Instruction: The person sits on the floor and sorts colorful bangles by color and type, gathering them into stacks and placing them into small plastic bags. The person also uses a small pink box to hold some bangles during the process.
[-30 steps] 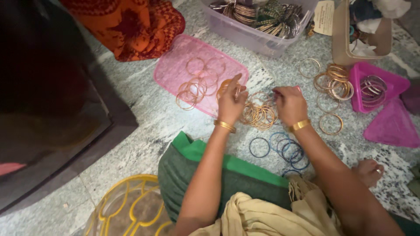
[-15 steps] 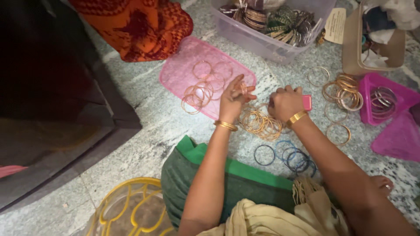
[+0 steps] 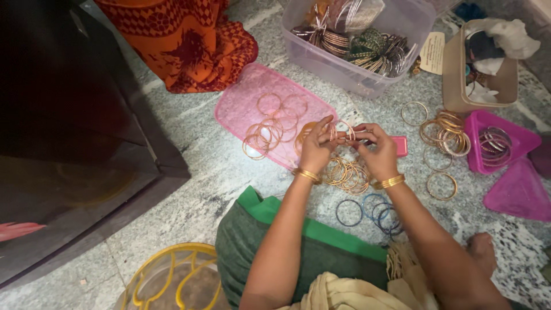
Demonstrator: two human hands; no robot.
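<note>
Left hand [image 3: 316,150] and right hand [image 3: 377,152] fingers pinch thin gold bangle [image 3: 345,131] above loose pile [image 3: 346,173]; light even grip, keep ring flat, avoid bending

Clear bin [image 3: 367,80] of bangle bundles, beige box [image 3: 459,80], orange patterned cloth [image 3: 189,40] — stone floor [image 3: 201,189].

You had two hands raised, your left hand [image 3: 315,150] and your right hand [image 3: 377,150], one gold wrist bangle on each. Around you lay one flat pink mesh lid [image 3: 241,103], one clear plastic tub [image 3: 350,72], one beige open box [image 3: 453,74] and two magenta triangular plastic pieces [image 3: 516,192]. About five thin blue bangles [image 3: 349,212] lay by your knee.
</note>
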